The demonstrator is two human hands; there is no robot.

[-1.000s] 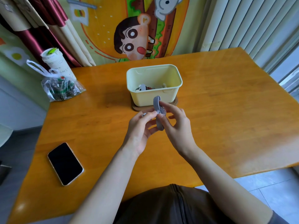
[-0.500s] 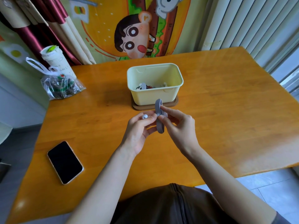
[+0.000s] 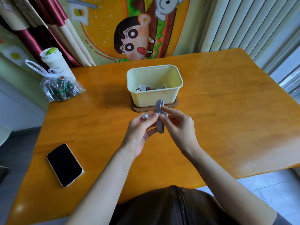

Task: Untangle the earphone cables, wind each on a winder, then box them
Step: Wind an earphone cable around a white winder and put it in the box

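Head view — grey oval plastic winder [image 3: 159, 118] upright between hands.
Pinched mid-length by curled right hand [image 3: 178, 125]; white earbud [image 3: 145, 116] pinched in left hand [image 3: 139, 132], just beside.

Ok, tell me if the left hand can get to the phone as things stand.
Probably yes: the phone lies on the table to the left of the left hand, nothing between them. But that hand is pinching the earbud, so it isn't free.
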